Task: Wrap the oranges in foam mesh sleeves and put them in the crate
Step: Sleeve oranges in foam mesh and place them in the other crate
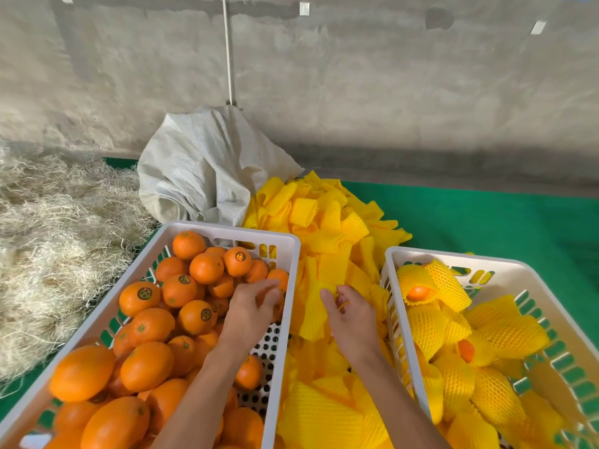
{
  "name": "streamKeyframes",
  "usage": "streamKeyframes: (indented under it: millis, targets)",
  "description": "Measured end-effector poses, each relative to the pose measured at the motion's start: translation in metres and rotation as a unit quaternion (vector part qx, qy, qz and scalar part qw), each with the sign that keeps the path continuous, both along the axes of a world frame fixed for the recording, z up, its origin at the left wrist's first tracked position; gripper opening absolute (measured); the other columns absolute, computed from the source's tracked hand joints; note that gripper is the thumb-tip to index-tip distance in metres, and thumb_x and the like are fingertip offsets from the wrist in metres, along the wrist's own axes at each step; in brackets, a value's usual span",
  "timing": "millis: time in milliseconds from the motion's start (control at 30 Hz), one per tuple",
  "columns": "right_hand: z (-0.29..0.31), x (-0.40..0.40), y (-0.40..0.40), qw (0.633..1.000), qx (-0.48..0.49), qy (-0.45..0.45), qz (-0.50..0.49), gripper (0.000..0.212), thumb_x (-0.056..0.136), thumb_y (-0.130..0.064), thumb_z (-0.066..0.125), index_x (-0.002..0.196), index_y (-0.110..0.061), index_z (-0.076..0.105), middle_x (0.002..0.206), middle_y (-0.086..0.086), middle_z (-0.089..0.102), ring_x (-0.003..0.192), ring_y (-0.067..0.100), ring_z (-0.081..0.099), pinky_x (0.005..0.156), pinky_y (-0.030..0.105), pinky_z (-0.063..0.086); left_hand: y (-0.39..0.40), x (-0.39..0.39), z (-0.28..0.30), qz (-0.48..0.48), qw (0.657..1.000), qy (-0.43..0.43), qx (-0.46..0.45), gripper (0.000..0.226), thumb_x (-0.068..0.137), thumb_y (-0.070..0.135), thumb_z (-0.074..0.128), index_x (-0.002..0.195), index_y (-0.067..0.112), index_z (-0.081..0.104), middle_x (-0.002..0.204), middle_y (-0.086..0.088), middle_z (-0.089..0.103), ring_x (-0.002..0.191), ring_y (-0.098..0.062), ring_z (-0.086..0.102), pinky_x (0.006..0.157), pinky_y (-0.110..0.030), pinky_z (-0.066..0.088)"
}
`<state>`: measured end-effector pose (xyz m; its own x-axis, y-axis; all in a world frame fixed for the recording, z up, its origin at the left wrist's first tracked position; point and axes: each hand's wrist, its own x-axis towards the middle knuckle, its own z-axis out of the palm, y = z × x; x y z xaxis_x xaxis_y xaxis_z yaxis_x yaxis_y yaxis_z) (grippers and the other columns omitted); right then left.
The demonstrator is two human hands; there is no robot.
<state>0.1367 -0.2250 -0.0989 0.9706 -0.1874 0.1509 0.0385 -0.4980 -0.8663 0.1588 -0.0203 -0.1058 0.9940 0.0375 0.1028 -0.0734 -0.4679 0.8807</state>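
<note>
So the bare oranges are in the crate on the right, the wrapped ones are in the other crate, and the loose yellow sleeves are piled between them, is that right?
Not quite. The head view shows the bare oranges in the left crate, not the right one. The wrapped ones are in the right crate, and the loose yellow sleeves are piled between them.

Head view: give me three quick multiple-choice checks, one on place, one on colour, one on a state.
1. The loose foam sleeves lie:
A. between the two crates
B. on the straw
C. inside the sack

2. The sleeves are:
A. white
B. yellow
C. green

3. The oranges in the right crate are:
A. bare
B. peeled
C. sleeved

Answers: 1 A, the pile sits between the left crate and the right one. 2 B, all are yellow mesh. 3 C, orange skin only peeks from mesh there; the left hand reaches among bare ones, the right hand is on the pile.
</note>
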Motion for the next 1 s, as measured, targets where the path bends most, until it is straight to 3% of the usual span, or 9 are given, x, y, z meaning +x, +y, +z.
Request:
streamKeyframes:
  millis: [100,233,367,500,633,800,900,967,1000]
  targets:
    - [0.002,0.000,0.001,0.997,0.071,-0.011,-0.035,0.026,0.097,-0.047,0.065,0.110,-0.025,0.060,0.084,-0.006,0.067,0.069,0.009,0.071,0.061,0.035,0.060,-0.014,-0.004,0.016,0.006,0.985,-0.159,-0.062,0.023,0.105,0.037,0.059,0.126,0.039,0.069,0.138,0.007,0.054,0.129,0.001,0.049,0.091,-0.011,0.050]
    - [0.005,-0.007,0.007,0.991,0.105,-0.078,0.020,0.022,0.094,-0.045,0.071,0.106,-0.033,0.057,0.099,-0.006,0.071,0.090,0.013,0.071,0.075,0.031,0.060,-0.041,-0.020,0.028,-0.083,0.973,-0.183,-0.117,0.036,0.099,0.046,0.064,0.134,0.041,0.062,0.150,0.012,0.041,0.140,-0.006,0.045,0.089,-0.017,0.055]
    - [0.012,-0.012,0.007,0.976,0.110,-0.169,0.078,0.031,0.098,-0.053,0.060,0.103,-0.022,0.063,0.101,-0.005,0.068,0.096,0.022,0.069,0.077,0.034,0.058,-0.050,-0.026,0.032,-0.066,0.965,-0.141,-0.213,0.045,0.097,0.041,0.067,0.139,0.028,0.057,0.142,0.003,0.053,0.130,-0.016,0.056,0.089,-0.020,0.055]
    - [0.016,-0.010,0.006,0.982,0.128,-0.123,0.061,0.040,0.093,-0.059,0.064,0.089,-0.020,0.064,0.087,-0.008,0.066,0.087,0.017,0.067,0.073,0.026,0.054,-0.054,-0.030,0.034,-0.066,0.953,-0.118,-0.270,0.037,0.095,0.021,0.074,0.129,0.017,0.060,0.128,0.001,0.061,0.117,-0.016,0.063,0.085,-0.021,0.055]
    - [0.015,-0.008,0.004,0.978,0.181,-0.085,0.066,0.019,0.095,-0.035,0.064,0.083,-0.021,0.058,0.074,-0.014,0.059,0.070,0.002,0.054,0.065,0.018,0.045,-0.056,-0.028,0.033,-0.047,0.955,-0.108,-0.271,0.036,0.091,0.005,0.077,0.121,0.015,0.059,0.116,0.008,0.063,0.104,-0.008,0.065,0.082,-0.019,0.055]
    - [0.015,-0.005,0.006,0.970,0.240,-0.021,0.045,0.009,0.098,-0.002,0.062,0.092,-0.007,0.067,0.087,0.009,0.072,0.083,0.016,0.066,0.078,0.038,0.056,-0.055,-0.025,0.028,0.021,0.961,-0.110,-0.251,0.043,0.087,-0.001,0.076,0.120,0.020,0.057,0.110,0.016,0.061,0.093,-0.002,0.063,0.077,-0.018,0.053]
    - [0.022,-0.003,0.007,0.882,0.467,0.036,0.044,0.019,0.103,-0.003,0.052,0.111,0.002,0.068,0.112,0.015,0.075,0.108,0.027,0.071,0.094,0.042,0.060,-0.049,-0.020,0.025,0.045,0.964,-0.111,-0.237,0.044,0.086,0.004,0.076,0.118,0.026,0.056,0.108,0.007,0.060,0.087,-0.014,0.064,0.071,-0.025,0.055]
    - [0.027,-0.002,0.004,0.791,0.607,0.076,0.021,0.026,0.106,-0.012,0.047,0.122,-0.001,0.065,0.124,0.015,0.073,0.113,0.024,0.072,0.088,0.034,0.062,-0.047,-0.018,0.025,0.054,0.968,-0.112,-0.218,0.045,0.085,0.005,0.077,0.118,0.028,0.056,0.111,0.002,0.059,0.089,-0.023,0.063,0.072,-0.031,0.057]
    - [0.029,-0.001,0.001,0.767,0.634,0.094,0.004,0.027,0.107,-0.016,0.047,0.125,-0.004,0.064,0.126,0.014,0.072,0.111,0.023,0.073,0.084,0.032,0.062,-0.047,-0.017,0.025,0.056,0.969,-0.112,-0.214,0.045,0.084,0.004,0.077,0.117,0.028,0.056,0.111,0.001,0.059,0.090,-0.025,0.064,0.072,-0.034,0.058]
